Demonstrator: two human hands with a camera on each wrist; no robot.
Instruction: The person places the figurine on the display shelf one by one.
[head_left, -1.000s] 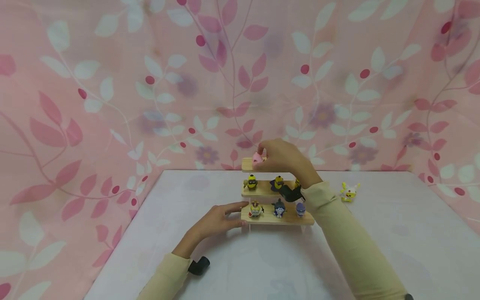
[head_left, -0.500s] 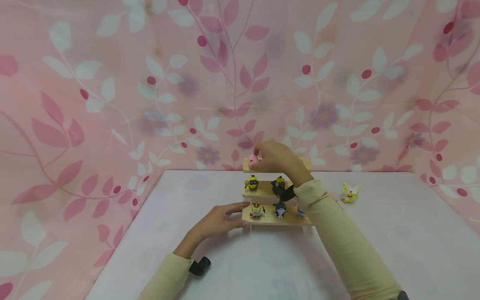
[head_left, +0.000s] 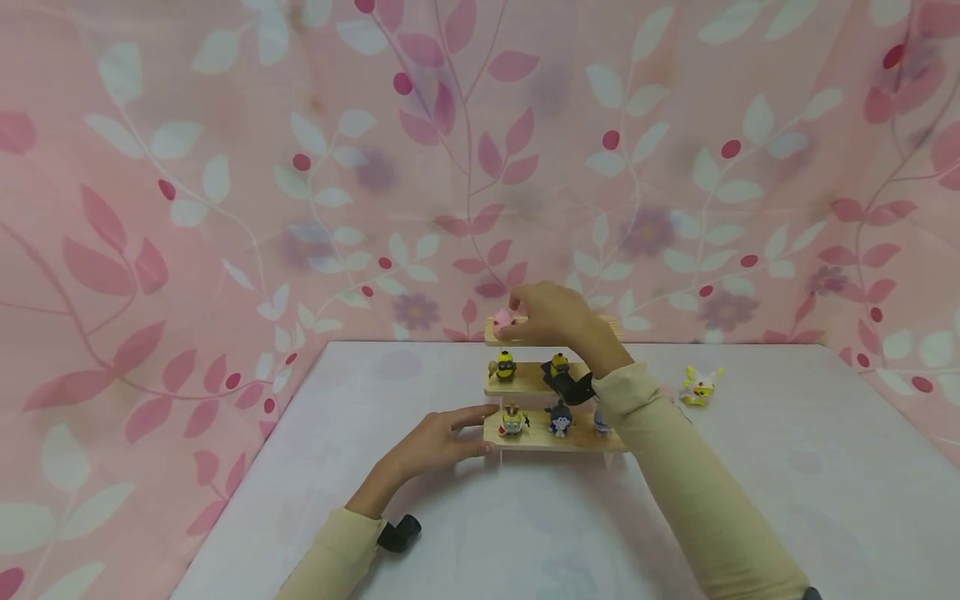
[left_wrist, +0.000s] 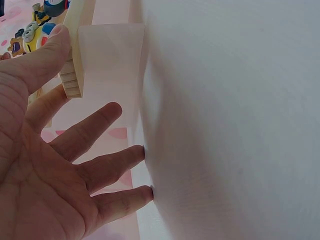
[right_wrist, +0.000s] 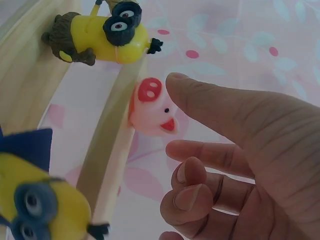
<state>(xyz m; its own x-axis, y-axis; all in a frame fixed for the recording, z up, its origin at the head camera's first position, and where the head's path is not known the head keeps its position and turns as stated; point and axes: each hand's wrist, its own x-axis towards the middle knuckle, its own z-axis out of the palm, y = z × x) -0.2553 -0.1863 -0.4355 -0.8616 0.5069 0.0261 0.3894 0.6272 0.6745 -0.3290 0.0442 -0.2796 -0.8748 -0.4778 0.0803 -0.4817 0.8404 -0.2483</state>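
Note:
A small pink pig figure (head_left: 503,319) stands at the left end of the top board of a three-tier wooden display stand (head_left: 536,442). Close beside it is my right hand (head_left: 558,317). In the right wrist view, a gap separates its thumb and index finger from the pig (right_wrist: 147,112); the other fingers bend loosely. My left hand (head_left: 431,442) holds the left end of the bottom board. Its thumb presses the front edge and its index finger lies behind, while the remaining fingers spread out, as the left wrist view shows.
Minion figures (head_left: 505,367) stand on the middle board, partly hidden by the right wrist's black camera mount (head_left: 566,387). Several costumed figures (head_left: 559,419) line the bottom board. A white and yellow figure (head_left: 698,386) stands on the table at right; a pink item (head_left: 667,392) shows behind the sleeve.
The pig has shifted left along the top board with my right hand, whose fingers now stand off it. The left hand has stayed on the stand.

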